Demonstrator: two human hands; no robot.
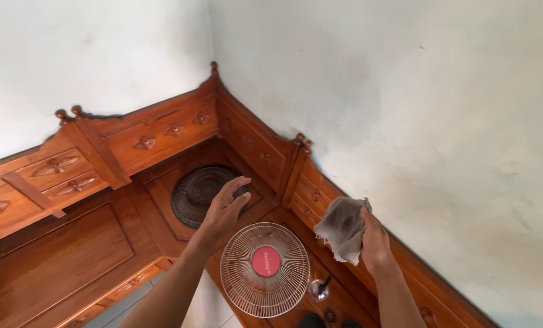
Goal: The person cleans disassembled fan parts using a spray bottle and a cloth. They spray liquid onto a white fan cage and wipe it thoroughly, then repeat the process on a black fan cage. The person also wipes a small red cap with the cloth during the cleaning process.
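Behind left hand [226, 209], half-hidden dark grille [192, 191]

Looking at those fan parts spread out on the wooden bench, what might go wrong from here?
1. The white fan grille seems to lie near the wooden bench's front edge; a nudge might tip it off.
2. The left hand hovers open over the dark grille; fingers could catch in its wires.
3. The grey cloth in the right hand may snag on wire.

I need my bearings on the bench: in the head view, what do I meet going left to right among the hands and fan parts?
Dark fan grille → left hand → white fan guard with red centre → grey cloth → right hand, gripping that cloth.
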